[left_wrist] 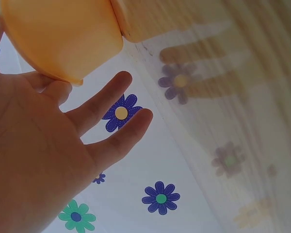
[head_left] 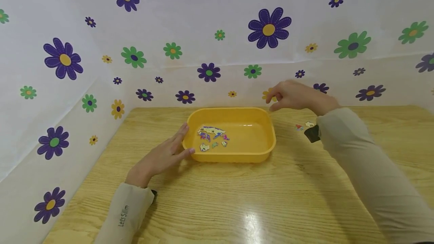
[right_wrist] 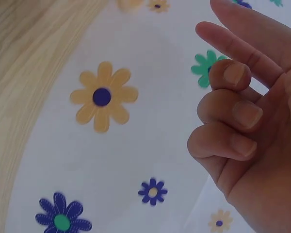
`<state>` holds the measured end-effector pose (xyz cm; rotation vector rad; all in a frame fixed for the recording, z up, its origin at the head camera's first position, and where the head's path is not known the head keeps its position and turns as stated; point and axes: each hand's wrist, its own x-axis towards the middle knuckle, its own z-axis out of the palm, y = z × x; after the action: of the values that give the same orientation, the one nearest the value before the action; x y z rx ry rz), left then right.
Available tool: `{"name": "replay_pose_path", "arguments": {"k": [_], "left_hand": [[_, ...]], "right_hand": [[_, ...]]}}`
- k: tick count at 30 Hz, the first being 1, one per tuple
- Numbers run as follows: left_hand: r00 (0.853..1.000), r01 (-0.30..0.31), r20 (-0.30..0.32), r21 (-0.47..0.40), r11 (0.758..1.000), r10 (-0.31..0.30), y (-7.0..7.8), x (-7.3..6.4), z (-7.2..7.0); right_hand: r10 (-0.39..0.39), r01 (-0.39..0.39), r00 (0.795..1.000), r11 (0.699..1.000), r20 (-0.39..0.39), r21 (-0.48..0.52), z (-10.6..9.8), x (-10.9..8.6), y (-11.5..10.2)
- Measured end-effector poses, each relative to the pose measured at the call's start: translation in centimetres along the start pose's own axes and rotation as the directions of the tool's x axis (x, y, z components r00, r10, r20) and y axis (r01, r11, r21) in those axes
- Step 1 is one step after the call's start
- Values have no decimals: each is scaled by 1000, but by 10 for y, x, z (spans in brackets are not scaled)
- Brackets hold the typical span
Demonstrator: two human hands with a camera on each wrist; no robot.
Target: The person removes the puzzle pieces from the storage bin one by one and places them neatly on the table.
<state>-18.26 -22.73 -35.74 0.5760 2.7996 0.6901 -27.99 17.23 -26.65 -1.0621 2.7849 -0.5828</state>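
Note:
A yellow plastic tub (head_left: 251, 138) stands near the back of the wooden table. Inside it, towards its left end, lie several small flat cut-out pieces (head_left: 211, 130), cream with purple and pink. My left hand (head_left: 162, 156) touches the tub's left end, thumb at the front-left corner and fingertips at the side rim; the left wrist view shows two straight fingers spread apart below the tub. Raised past the tub's back-right corner, my right hand (head_left: 295, 95) has its index finger and thumb apart with nothing between them. Its other three fingers curl in, as the right wrist view shows.
To the right of the tub, a red piece (head_left: 298, 127) and a cream piece (head_left: 309, 124) lie on the table (head_left: 210, 199), close to the right wrist's dark band (head_left: 312, 134). A white flower-printed sheet (head_left: 190, 22) rises along the table's back and left.

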Motion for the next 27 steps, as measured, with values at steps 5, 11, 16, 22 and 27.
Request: {"name": "replay_pose_path", "arguments": {"k": [5,11,16,22,27], "left_hand": [[1000,3,7,-14,1000,-3,-1,0,0],[1000,0,3,-14,1000,0,0,-1,0],[1000,5,8,-21,1000,-5,0,-2,-1],[1000,5,16,-29,1000,-5,0,-3,-2],[1000,9,16,-22,1000,-9,1,-3,-3]], "right_hand": [[-27,27,1000,1000,-1,8,6,15,-13],[-5,5,1000,1000,10,21,14,30,-28],[-6,5,1000,999,21,38,22,41,-38],[-29,28,999,998,34,52,31,52,-45],[-52,51,998,997,29,60,38,60,-50]]}}
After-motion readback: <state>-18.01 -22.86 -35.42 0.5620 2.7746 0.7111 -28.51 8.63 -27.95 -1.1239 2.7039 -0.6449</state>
